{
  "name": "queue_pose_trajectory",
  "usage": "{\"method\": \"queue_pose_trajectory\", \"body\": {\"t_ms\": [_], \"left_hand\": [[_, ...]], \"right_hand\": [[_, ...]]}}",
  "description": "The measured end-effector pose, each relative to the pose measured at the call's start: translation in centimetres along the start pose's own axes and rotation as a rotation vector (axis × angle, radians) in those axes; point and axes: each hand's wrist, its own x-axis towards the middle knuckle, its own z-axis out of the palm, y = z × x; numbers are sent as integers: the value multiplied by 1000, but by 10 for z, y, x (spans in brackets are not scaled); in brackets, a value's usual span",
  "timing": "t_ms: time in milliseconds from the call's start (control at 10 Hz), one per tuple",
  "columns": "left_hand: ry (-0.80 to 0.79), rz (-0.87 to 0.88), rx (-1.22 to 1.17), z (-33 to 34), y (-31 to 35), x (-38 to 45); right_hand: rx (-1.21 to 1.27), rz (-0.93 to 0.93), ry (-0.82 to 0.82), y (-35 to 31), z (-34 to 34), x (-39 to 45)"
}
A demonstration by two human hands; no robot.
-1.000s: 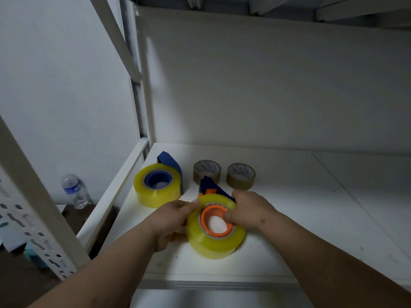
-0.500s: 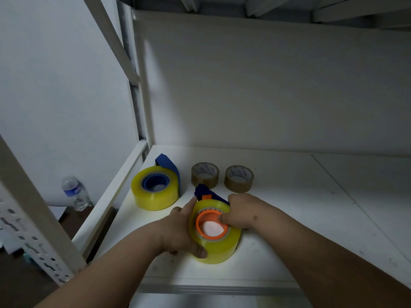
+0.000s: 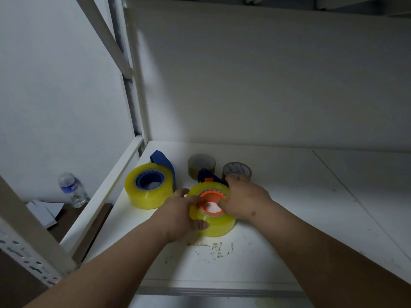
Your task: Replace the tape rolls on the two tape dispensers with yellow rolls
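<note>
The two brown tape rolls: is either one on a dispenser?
No; both brown tape rolls lie loose on the shelf behind the hands.

1. The scene is dim and cool-toned overall, with the far corners murky.
2. A soft bright patch lies on the white shelf [image 3: 289, 196] just beyond and left of the hands.
3. The shelf post [image 3: 133, 90] up and left of the hands is motion-blurred.
4. Straight edges bow toward the frame borders.

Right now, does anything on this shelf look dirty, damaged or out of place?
Yes: dark specks and scuffs mark the white shelf just in front of the yellow roll held by both hands. Nothing looks spilled or broken.
</note>
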Motion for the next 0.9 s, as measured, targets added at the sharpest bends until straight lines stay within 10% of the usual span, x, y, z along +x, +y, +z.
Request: {"method": "queue_pose_trajectory", "body": {"t_ms": [300,900], "left_hand": [[88,-10,30,2,6,24],[345,1,172,-12,-5,17]], "right_hand": [[107,-30,-170,8,-5,4],[221,-98,121,-18,-87,-20]]}}
